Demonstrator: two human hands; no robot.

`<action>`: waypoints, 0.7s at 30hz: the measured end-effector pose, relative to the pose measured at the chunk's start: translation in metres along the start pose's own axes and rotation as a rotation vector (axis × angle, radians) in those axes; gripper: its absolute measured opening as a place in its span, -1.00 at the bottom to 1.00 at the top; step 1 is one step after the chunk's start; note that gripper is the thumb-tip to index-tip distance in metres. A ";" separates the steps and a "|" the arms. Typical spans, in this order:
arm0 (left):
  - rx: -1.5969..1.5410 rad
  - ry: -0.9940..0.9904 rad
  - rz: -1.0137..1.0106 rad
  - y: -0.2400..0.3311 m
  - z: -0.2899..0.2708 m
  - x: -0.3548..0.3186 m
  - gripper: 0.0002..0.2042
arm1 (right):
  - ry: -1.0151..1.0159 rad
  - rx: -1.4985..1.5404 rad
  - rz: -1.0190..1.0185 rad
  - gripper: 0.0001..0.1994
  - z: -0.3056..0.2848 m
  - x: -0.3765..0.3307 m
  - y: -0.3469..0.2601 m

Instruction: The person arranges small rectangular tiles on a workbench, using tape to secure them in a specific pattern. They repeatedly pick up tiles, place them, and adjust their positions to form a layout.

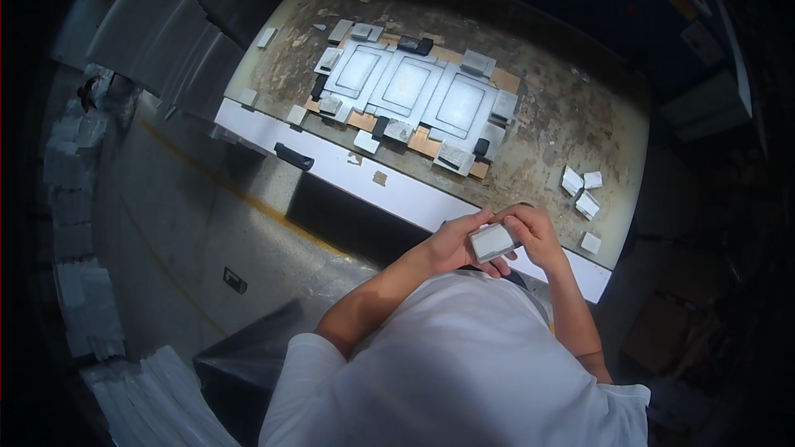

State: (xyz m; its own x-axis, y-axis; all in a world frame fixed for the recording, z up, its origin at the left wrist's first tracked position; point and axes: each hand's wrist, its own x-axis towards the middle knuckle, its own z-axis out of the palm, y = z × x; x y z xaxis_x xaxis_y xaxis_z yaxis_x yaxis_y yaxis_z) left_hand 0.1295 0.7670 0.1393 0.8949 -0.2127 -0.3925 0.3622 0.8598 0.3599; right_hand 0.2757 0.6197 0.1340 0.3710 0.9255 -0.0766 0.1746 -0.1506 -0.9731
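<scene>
In front of my body, at the table's near edge, I hold a small white rectangular block [492, 242] with greyish sides. My left hand [451, 244] grips it from the left, its fingers curling underneath. My right hand [535, 234] is closed on the block's right side, thumb near its top face. Beyond my hands, a panel assembly [407, 84] with three framed white rectangles lies on the worn table [571, 136]. Small white and grey blocks [479, 63], black pieces [415, 45] and brown cardboard [426, 141] surround it.
Several loose white pieces [587, 204] lie at the table's right end. One more white piece [590, 242] sits near the front right corner. A black handle-shaped object [294, 156] rests at the front edge. Grey sheets [166, 37] and wrapped white stacks [74, 223] stand to the left.
</scene>
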 end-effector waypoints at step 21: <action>-0.375 -0.225 0.373 -0.003 -0.031 -0.013 -0.37 | 0.173 -0.597 -0.510 -0.77 0.042 0.013 -0.066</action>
State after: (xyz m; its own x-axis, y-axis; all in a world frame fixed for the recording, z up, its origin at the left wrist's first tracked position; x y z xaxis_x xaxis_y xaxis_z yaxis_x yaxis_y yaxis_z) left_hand 0.1087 0.7810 0.1173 0.9927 0.0780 -0.0915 -0.0689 0.9927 0.0988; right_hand 0.2310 0.6559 0.1881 0.2416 0.8707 0.4284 0.8005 0.0707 -0.5951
